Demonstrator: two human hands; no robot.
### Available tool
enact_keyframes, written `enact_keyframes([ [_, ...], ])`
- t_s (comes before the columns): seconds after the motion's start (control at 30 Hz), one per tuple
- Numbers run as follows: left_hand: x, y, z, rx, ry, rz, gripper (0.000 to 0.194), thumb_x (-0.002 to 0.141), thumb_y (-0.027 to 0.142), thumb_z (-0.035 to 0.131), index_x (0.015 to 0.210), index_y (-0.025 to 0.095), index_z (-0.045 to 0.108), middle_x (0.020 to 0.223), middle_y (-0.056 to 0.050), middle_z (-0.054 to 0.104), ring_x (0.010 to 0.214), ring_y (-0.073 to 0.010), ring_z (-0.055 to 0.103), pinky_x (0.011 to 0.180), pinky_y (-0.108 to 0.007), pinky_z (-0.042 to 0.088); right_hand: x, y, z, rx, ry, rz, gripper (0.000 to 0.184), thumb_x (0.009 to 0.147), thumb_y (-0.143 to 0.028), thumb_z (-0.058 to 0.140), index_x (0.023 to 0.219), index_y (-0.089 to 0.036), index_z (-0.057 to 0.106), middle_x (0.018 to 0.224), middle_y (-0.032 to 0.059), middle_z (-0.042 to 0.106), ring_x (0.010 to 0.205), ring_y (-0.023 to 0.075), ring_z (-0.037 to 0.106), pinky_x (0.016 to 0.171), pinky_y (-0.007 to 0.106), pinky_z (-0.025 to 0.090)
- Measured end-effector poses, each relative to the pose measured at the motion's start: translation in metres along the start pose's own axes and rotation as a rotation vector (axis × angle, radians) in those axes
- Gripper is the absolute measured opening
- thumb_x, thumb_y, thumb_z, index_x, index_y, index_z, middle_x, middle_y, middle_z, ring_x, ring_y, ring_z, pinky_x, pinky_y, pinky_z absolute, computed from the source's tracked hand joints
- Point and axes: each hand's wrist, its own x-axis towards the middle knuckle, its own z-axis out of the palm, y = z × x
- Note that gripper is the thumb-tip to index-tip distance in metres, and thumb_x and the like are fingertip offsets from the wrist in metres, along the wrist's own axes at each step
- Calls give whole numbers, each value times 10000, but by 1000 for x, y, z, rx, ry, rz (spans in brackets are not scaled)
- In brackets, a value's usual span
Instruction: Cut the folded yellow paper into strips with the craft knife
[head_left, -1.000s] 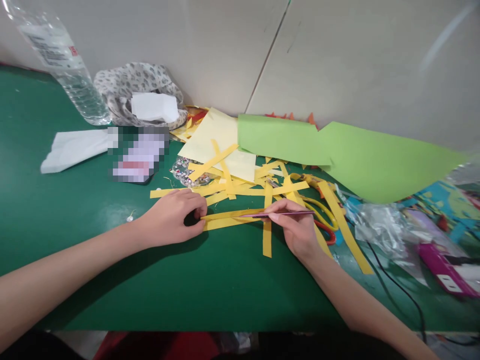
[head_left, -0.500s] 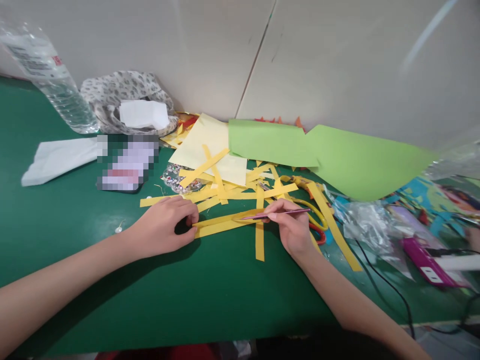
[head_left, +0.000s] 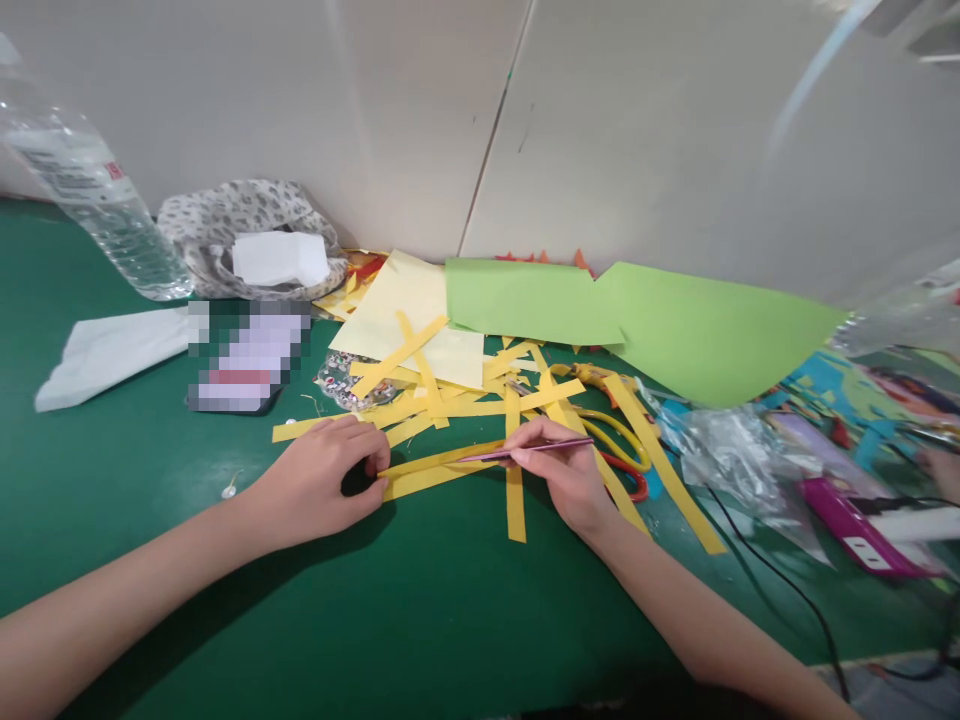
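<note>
My left hand (head_left: 330,480) pinches the left end of a folded yellow paper strip (head_left: 427,478) between thumb and fingers, just above the green table. The strip has a lengthwise crease, with its upper edge standing up. My right hand (head_left: 562,475) holds a slim purple pointed tool (head_left: 551,446) whose exact kind I cannot make out. Its tip lies against the strip along the crease. The strip's right end is by my right fingertips. Several loose yellow paper strips (head_left: 516,505) lie crossed behind and under my right hand.
Pale yellow paper (head_left: 375,310) and green sheets (head_left: 532,300) lie by the wall. Red-and-yellow-handled scissors (head_left: 634,480) sit right of my hand. At left are a phone (head_left: 244,360), a tissue (head_left: 112,350), and a bottle (head_left: 112,215). A purple power strip (head_left: 847,520) with cables lies right.
The view has tilted up a little, so everything sits lower. My right hand and the tool have slid slightly left along the strip. My left hand keeps its pinch.
</note>
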Motion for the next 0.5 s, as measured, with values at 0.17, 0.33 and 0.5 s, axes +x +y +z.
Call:
enact_keyframes([
  [0.17,-1,0,0,1,2,4,63,800,226,462,749,193,478,748,-5,569,684,-154,502,671,-313,404,1,-1,2,-5,-14,26,32,731,-247,710,712,-222,702,685,-4,678,652,162,653,660,319,539],
  [0.33,-1,0,1,10,6,11,66,804,231,458,751,195,473,744,-5,566,686,-153,502,677,-312,411,6,1,-4,28,116,0,48,658,-179,674,626,-209,692,594,-17,647,569,149,614,593,297,502],
  [0.5,-2,-2,2,32,13,16,51,792,225,467,749,200,479,745,-3,564,685,-154,505,655,-292,401,10,2,-11,59,221,-6,88,619,-164,617,572,-205,677,557,-24,627,525,130,578,555,271,461],
])
